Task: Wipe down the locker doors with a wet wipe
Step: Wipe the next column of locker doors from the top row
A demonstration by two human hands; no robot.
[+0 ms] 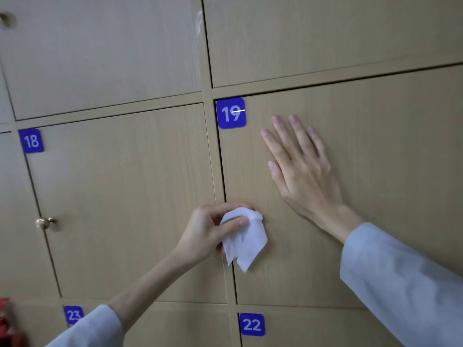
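Wiping door 19 [350, 196]: the left hand [213, 229] pinches a crumpled wet wipe [244, 244] between thumb and curled fingers at the door's left edge, about mid-height, while the right hand [300, 166] lies flat with fingers straight and spread on the panel, apparently steadying it. The stroke is best made with the wipe opened into a flatter pad, worked in overlapping passes away from the edge as the bracing hand shifts clear. A knob probably lies under the wipe but is hidden, contact with the wood cannot be confirmed, and a red object [7, 319] at lower left is cut off.
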